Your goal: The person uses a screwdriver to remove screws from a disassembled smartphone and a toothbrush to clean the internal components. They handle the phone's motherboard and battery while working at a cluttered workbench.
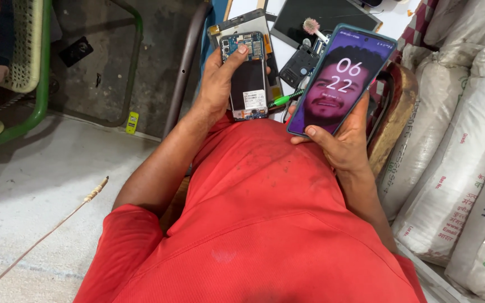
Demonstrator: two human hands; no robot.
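My left hand [220, 81] grips an opened phone [248, 76] with its back cover off, showing a blue circuit board, a black battery and a white label. My thumb rests on the upper part of the board. My right hand [341, 137] holds a second phone [338, 78] in a teal case, tilted, with its screen lit in purple tones and showing a clock over a picture. A green-handled tool [284, 100] lies between the two phones. Both phones are held above my red shirt [265, 213].
A work surface ahead carries a dark tablet or screen panel [321, 14], a small pink brush [313, 27] and a black part [297, 64]. White woven sacks [461, 146] are stacked at the right. A green metal frame [40, 73] stands left on the concrete floor.
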